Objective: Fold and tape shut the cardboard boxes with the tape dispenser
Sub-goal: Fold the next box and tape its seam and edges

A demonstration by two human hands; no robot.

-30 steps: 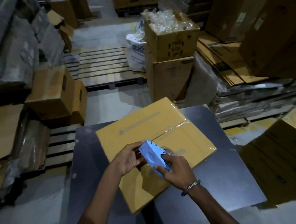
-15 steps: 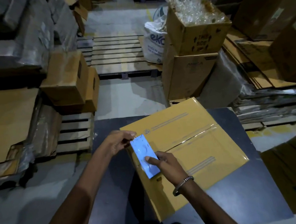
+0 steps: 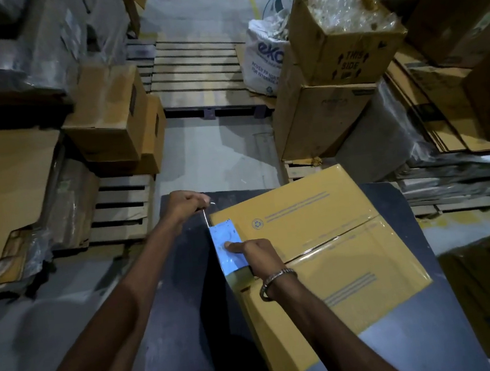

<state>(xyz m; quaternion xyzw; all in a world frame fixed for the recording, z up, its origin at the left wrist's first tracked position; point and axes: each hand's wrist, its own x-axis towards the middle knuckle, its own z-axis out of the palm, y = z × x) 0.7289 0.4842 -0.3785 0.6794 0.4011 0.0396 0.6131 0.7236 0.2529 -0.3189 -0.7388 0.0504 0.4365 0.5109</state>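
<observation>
A yellow-brown cardboard box (image 3: 319, 238) lies closed on a dark table (image 3: 419, 333), with shiny clear tape along its centre seam. My right hand (image 3: 254, 252) grips the light blue tape dispenser (image 3: 226, 246) at the box's left edge, index finger pressed on its side. My left hand (image 3: 185, 205) is closed on the end of a thin strip of clear tape (image 3: 205, 216) pulled out from the dispenser, just past the box's far left corner.
Wooden pallets (image 3: 196, 78) lie on the floor ahead and to the left. Stacked cardboard boxes (image 3: 115, 117) stand at left; at right is an open box of clear plastic (image 3: 342, 30) atop another, beside a white sack (image 3: 263, 59). Flat cardboard sheets (image 3: 2, 186) lie far left.
Both hands moved from the middle of the box top to its left edge. My left hand drew the tape end away from the dispenser, toward the far corner. The view shifted left.
</observation>
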